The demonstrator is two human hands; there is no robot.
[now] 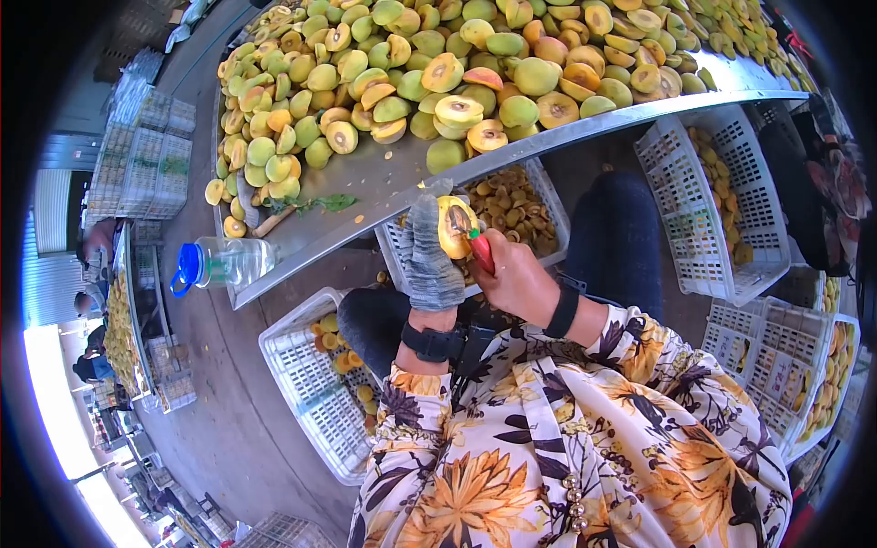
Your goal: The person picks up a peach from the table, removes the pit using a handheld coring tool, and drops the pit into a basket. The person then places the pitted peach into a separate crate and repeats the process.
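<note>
My left hand (433, 267), in a grey knit glove, is closed around a halved yellow peach (449, 239) with its cut face turned toward my right hand. My bare right hand (521, 277) grips a small pitting tool (483, 254) with a red handle and a green collar. The tool's tip meets the brown centre of the peach half; how deep it goes is hidden. Both hands are over my lap, just in front of the metal table edge (512, 157). A crate (551, 205) holding cut peach pieces stands below and behind them.
Many green-yellow peach halves (393, 110) are heaped on the metal table. A water bottle with a blue cap (189, 268) and a stick with leaves (274, 222) lie at its left. White crates with fruit stand by my left leg (306, 384) and at the right (681, 215).
</note>
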